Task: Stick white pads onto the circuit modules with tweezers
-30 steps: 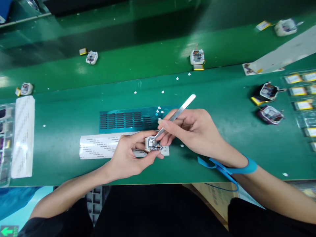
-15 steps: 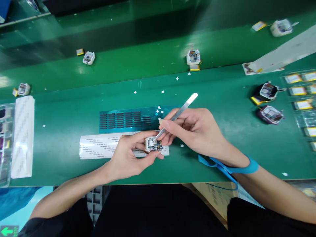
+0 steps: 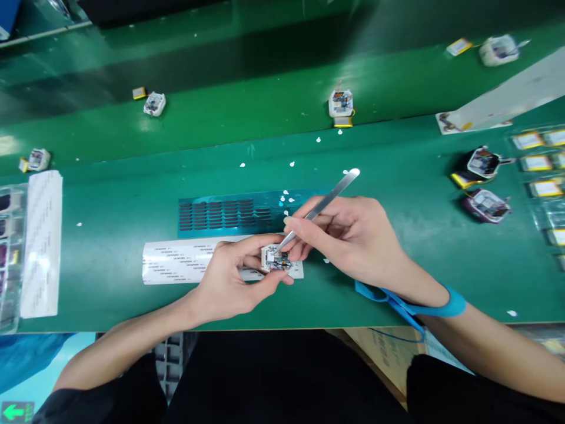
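My left hand grips a small white device case with an exposed circuit board, just above a white printed strip on the green bench. My right hand holds metal tweezers like a pen, their tips pressed into the top of the case. A blue wrist strap circles my right wrist. Behind my hands lies a teal sheet of small dark pads.
Similar white cases ride the green conveyor. Two dark-cased units and a tray of yellow batteries lie at right. A clear tray and white strip sit at left.
The cases on the conveyor have drifted left. My hands stay on the case; the tweezers' upper end has shifted slightly to the right.
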Tool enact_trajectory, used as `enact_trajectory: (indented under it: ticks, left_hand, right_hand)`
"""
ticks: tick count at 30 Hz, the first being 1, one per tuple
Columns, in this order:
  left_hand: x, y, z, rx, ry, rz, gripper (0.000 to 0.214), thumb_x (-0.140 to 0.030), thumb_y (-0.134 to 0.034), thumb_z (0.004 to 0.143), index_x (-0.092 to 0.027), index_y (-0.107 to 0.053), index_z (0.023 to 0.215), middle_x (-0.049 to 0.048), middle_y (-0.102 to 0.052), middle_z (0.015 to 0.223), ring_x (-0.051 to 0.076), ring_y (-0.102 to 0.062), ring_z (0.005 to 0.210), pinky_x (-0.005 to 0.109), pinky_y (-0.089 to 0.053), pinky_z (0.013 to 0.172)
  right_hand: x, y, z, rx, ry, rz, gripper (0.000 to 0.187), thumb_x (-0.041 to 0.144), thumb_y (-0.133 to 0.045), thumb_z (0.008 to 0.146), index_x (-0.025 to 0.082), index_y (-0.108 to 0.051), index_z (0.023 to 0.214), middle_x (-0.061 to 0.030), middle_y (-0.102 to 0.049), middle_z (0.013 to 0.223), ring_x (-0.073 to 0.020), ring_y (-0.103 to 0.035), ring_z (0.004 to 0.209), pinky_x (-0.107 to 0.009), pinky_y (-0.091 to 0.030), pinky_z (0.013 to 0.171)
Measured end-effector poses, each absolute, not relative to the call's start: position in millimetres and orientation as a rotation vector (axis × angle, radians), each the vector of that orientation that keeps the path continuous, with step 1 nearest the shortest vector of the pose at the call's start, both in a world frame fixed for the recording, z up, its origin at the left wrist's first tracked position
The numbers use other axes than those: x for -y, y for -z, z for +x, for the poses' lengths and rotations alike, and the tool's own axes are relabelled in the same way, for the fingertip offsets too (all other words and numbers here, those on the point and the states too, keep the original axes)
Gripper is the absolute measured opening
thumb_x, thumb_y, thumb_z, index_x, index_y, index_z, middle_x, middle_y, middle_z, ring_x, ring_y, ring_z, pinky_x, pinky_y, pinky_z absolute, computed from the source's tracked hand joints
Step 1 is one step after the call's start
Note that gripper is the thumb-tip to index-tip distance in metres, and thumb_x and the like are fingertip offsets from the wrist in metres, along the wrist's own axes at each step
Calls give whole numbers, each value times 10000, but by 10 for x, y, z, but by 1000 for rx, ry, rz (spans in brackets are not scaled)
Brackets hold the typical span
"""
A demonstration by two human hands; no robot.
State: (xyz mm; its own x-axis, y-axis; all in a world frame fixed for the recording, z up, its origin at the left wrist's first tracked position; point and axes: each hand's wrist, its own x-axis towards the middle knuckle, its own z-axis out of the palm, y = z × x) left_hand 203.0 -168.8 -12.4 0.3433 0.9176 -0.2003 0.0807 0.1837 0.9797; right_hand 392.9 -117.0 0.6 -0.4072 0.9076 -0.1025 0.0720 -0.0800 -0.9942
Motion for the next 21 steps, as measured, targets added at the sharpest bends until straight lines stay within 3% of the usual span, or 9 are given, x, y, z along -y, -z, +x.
enact_trajectory:
  ticks: [21]
  left_hand:
    - [1676, 142, 2018, -1058, -765, 1249, 353, -108, -714, 826, -109, -682, 1178, 91, -809, 953, 215, -806, 764, 233, -664, 697]
  right_hand:
    - [1251, -16, 3947, 1606, -1449, -1151, 211, 421, -729, 900, 261, -695, 766, 17, -744, 689, -156, -712, 568, -262, -598, 500]
